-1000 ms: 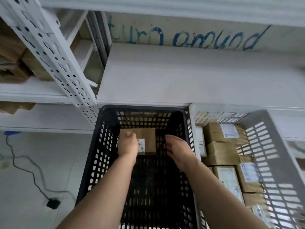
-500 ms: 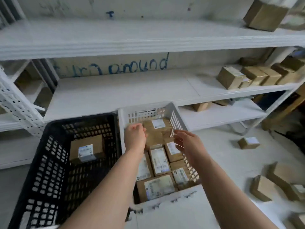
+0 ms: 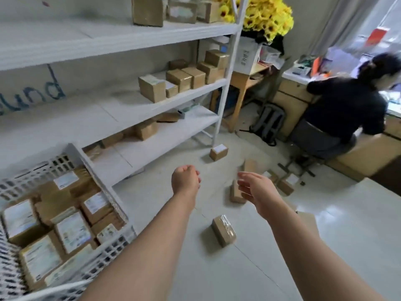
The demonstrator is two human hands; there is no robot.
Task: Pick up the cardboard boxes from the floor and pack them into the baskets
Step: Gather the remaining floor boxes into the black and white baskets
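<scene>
Several cardboard boxes lie scattered on the pale floor. The nearest, a taped box point(image 3: 224, 230), lies just below and between my hands. Another box point(image 3: 236, 192) stands partly behind my right hand, and a labelled box point(image 3: 218, 151) sits by the shelf leg. My left hand point(image 3: 185, 178) hangs in the air with loosely curled fingers and holds nothing. My right hand point(image 3: 257, 189) is relaxed with fingers extended, also holding nothing. The white basket point(image 3: 104, 192) at the lower left is packed with several labelled boxes.
White shelving point(image 3: 130, 109) with more boxes runs along the left. A person point(image 3: 342, 109) sits on a stool at a desk at the right. A backpack point(image 3: 269, 122) leans by the desk. Yellow flowers point(image 3: 267, 16) stand at the top. More small boxes point(image 3: 286, 183) lie near the stool.
The view has swung right, away from the black basket toward the floor boxes. Both hands have left the basket with nothing in them and moved out over the floor.
</scene>
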